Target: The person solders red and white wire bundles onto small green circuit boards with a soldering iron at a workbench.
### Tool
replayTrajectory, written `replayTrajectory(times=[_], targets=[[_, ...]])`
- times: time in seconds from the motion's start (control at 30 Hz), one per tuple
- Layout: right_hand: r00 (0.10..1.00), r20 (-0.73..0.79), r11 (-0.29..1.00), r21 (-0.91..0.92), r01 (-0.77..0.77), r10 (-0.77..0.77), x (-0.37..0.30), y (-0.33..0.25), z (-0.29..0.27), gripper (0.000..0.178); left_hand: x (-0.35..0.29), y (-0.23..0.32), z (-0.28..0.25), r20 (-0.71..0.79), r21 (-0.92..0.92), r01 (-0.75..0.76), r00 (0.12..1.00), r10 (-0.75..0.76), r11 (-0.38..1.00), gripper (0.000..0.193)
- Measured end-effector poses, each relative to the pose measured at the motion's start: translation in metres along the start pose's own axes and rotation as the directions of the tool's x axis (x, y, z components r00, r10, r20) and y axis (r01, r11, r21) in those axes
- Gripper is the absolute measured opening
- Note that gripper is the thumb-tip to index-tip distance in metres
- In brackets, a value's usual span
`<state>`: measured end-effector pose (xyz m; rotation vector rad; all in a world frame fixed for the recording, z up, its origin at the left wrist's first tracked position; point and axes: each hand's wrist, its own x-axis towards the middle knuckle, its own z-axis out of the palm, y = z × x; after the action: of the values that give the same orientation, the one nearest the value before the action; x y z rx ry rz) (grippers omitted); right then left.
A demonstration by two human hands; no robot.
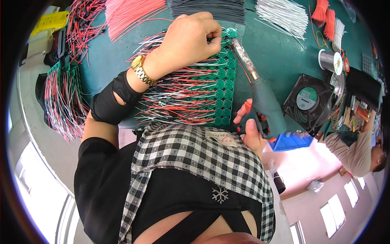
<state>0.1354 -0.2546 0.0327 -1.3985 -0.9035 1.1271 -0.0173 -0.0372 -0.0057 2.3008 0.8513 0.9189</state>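
A panel of small round green circuit boards (pixel 222 95) lies on the bench before me, with red, white and black wires (pixel 178 103) fanning leftward from its rows. My left hand (pixel 193 35) is closed in a pinch over the panel's far end, on what looks like a dark wire; the fingers hide most of it. My right hand (pixel 251 129) grips the handle of a dark green soldering gun (pixel 266 103). Its long, stained metal barrel slants away to the far left, the tip at the panel's right edge close to my left fingertips. Whether it touches cannot be told.
Red (pixel 132 14), black (pixel 205 10) and white wire bundles (pixel 282 16) lie along the back. A wired panel (pixel 65 97) hangs at the left edge. Right are a solder spool (pixel 330 61), a black fan (pixel 309 101), a blue bin (pixel 290 142) and another person (pixel 353 148).
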Motion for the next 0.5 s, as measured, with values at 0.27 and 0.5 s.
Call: replayTrajectory(times=[0.27,0.5], targets=[[1.0,-0.024,1.0,0.004,-0.019,0.02,-0.0018,0.0,0.0033,0.035,-0.0016,-0.0008,0.0007,-0.008,0.023,-0.003,1.0,0.003,1.0,0.007],[0.985,-0.154,0.992,0.088,0.087,-0.073,-0.0044,0.0038,0.0065,0.051,-0.0019,-0.0014,0.0009,-0.01,0.019,-0.001,1.0,0.002,1.0,0.007]])
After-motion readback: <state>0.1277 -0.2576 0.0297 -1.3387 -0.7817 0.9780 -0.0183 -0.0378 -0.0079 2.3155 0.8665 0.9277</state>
